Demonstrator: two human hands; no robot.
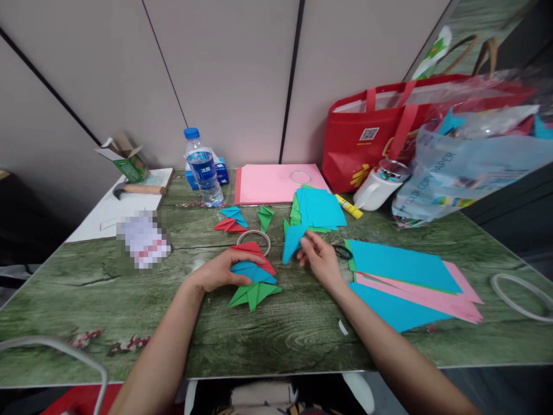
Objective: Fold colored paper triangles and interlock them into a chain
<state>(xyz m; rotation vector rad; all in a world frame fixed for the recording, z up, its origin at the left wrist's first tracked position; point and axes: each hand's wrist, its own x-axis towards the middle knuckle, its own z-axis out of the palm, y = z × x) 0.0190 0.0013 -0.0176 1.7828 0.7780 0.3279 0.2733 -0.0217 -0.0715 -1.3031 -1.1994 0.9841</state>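
My right hand (318,257) pinches a folded blue paper piece (293,242) above the middle of the table. To its left, my left hand (222,270) is curled over a joined row of folded paper pieces, with a red one (254,249) at the back, a blue one (254,271) in the middle and a green one (256,295) in front. Its fingers hold the blue part. Just behind lie a tape roll (254,235) and further folded pieces: blue (234,215), red (230,225) and green (265,217).
Stacked blue squares (322,206), a glue stick (349,206), scissors (343,252) and cut paper sheets (401,262) lie right of centre. Farther back stand a water bottle (203,170), a white mug (378,187), a red bag (349,144) and a paper pack (458,167). A hammer-like tool (140,189) lies left.
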